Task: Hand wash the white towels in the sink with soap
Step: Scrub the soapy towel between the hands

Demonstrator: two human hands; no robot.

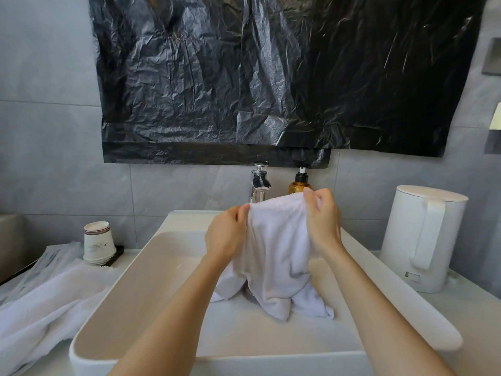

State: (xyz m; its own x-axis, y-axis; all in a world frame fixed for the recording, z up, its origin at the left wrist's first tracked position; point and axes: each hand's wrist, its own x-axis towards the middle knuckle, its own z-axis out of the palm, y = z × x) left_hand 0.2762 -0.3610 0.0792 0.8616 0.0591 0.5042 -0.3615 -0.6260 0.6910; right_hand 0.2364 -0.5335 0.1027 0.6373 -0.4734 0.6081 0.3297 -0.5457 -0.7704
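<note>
Here, the left hand (226,234) and right hand (322,221) each pinch the top edge of a towel (273,253), fingers curled into the cloth, and hold it up over the sink (113,294). The towel hangs in folds between the hands, and its lower end rests bunched on the basin floor, toward the back. No water shows in the basin, none runs from the tap (259,185), and no suds show on the cloth; whether it is wet I cannot tell. The soap bottle (298,185) stands just right of the tap at the back edge of the surface (477,308), partly hidden by the right hand. A second towel (48,308) lies heaped at the left edge of the surface, touching the sink's left rim. Behind it stand stacked cups (97,242); a kettle (423,237) stands near the right edge. By this showing the wash looks to be at an early stage: one towel is in the sink, but wetting, soaping, scrubbing and rinsing seem yet to be done, and the second towel is not yet in the sink.
</note>
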